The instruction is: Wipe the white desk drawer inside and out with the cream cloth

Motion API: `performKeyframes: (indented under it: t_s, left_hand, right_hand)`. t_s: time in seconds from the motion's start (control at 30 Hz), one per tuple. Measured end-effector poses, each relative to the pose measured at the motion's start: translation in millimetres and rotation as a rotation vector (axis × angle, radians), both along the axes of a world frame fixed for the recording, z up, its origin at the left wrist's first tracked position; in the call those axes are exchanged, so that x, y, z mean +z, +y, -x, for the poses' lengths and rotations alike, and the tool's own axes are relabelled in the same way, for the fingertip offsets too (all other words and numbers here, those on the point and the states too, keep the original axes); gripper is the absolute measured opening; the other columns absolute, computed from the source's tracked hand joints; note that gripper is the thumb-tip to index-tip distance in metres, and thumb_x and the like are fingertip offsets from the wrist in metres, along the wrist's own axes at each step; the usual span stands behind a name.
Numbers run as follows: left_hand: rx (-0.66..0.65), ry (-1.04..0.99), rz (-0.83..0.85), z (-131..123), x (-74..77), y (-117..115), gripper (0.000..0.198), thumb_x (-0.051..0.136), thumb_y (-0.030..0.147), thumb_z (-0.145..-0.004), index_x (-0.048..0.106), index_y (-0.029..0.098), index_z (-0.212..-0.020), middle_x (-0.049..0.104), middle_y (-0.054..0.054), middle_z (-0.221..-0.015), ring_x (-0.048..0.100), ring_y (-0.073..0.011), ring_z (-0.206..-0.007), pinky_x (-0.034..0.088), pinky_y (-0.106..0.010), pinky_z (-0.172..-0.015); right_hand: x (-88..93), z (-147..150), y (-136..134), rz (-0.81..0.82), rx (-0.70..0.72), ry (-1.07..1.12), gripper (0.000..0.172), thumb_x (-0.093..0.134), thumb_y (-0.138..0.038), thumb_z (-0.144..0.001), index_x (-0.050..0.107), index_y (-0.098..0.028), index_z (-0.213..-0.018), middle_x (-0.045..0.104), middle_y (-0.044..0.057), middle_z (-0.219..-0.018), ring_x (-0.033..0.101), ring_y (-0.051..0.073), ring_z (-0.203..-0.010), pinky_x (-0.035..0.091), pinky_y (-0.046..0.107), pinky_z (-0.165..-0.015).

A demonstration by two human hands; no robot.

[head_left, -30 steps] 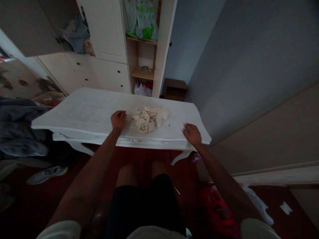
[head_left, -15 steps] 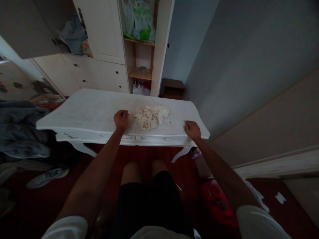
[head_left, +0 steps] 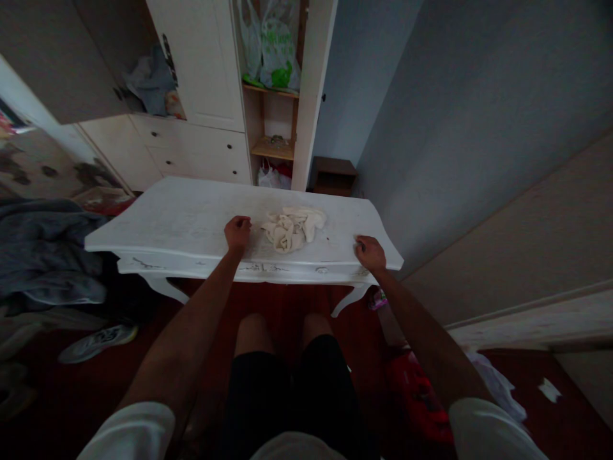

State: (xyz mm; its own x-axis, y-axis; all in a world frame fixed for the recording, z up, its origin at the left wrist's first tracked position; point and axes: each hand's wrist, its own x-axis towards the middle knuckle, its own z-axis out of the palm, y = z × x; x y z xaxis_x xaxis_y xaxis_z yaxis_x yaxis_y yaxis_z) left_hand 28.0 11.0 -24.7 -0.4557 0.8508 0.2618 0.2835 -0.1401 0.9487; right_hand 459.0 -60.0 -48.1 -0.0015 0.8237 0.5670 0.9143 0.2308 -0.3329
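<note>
A white table [head_left: 182, 214] stands in front of me. A crumpled cream cloth [head_left: 292, 228] lies on its near right half. My left hand [head_left: 238, 232] rests on the tabletop just left of the cloth, fingers curled under. My right hand [head_left: 370, 252] lies near the table's front right corner, fingers bent down onto the surface. Whether either hand holds anything, I cannot make out.
Behind the table stands a white wardrobe [head_left: 205, 70] with open shelves holding plastic bags [head_left: 272, 45]. A grey wall runs along the right. Dark clothes [head_left: 43, 249] and a shoe [head_left: 98, 342] lie at the left; a red item [head_left: 416, 396] is on the floor at the right.
The view has shifted slightly and the table looks a little farther off. Both hands stay at the same places on the tabletop; the cloth has not moved.
</note>
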Motion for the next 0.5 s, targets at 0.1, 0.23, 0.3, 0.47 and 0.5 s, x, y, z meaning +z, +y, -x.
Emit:
performKeyframes:
  t_s: [0.1, 0.23, 0.3, 0.47, 0.5]
  left_hand:
    - [0.004, 0.014, 0.009, 0.4, 1.5, -1.2, 0.026, 0.050, 0.028, -0.070, 0.069, 0.016, -0.082, 0.066, -0.003, -0.068, 0.058, -0.0138, -0.059, 0.045, -0.024, -0.058]
    - [0.021, 0.037, 0.033, 0.5, 2.2, -1.8, 0.026, 0.050, 0.028, -0.069, 0.069, 0.016, -0.083, 0.067, -0.003, -0.070, 0.060, -0.0148, -0.062, 0.047, -0.024, -0.059]
    - [0.028, 0.053, 0.039, 0.6, 1.9, -1.6, 0.026, 0.050, 0.028, -0.070, 0.069, 0.017, -0.084, 0.068, -0.003, -0.071, 0.062, -0.0155, -0.064, 0.048, -0.025, -0.060]
    - [0.032, 0.079, 0.036, 1.0, 1.6, -1.9, 0.027, 0.049, 0.028, -0.070, 0.069, 0.016, -0.084, 0.069, -0.004, -0.072, 0.063, -0.0162, -0.067, 0.048, -0.025, -0.062]
    - [0.030, 0.081, 0.035, 1.1, 1.6, -2.1, 0.026, 0.050, 0.027, -0.070, 0.069, 0.016, -0.084, 0.069, -0.004, -0.072, 0.063, -0.0163, -0.067, 0.048, -0.025, -0.062]
  right_hand:
    - [5.7, -0.4, -2.7, 0.009, 0.061, 0.055, 0.028, 0.048, -0.024, -0.080, 0.070, -0.018, -0.096, 0.073, 0.012, -0.106, 0.062, 0.026, -0.105, 0.048, 0.045, -0.099]
    - [18.9, 2.1, -15.5, 0.029, 0.195, 0.304, 0.024, 0.046, -0.029, -0.084, 0.069, -0.021, -0.084, 0.073, 0.008, -0.091, 0.065, 0.024, -0.092, 0.050, 0.042, -0.090]
    - [20.8, 9.4, -30.5, -0.017, 0.184, 0.520, 0.024, 0.044, -0.031, -0.085, 0.065, -0.021, -0.079, 0.070, 0.006, -0.083, 0.064, 0.023, -0.082, 0.050, 0.039, -0.081]
    - [-11.5, 45.1, -84.8, -0.008, 0.192, 0.767, 0.023, 0.044, -0.032, -0.086, 0.059, -0.023, -0.072, 0.061, 0.003, -0.076, 0.057, 0.021, -0.074, 0.046, 0.035, -0.070]
    - [-22.6, 52.7, -93.5, 0.038, 0.189, 0.808, 0.022, 0.046, -0.033, -0.086, 0.060, -0.023, -0.073, 0.061, 0.003, -0.074, 0.056, 0.021, -0.074, 0.046, 0.035, -0.070]
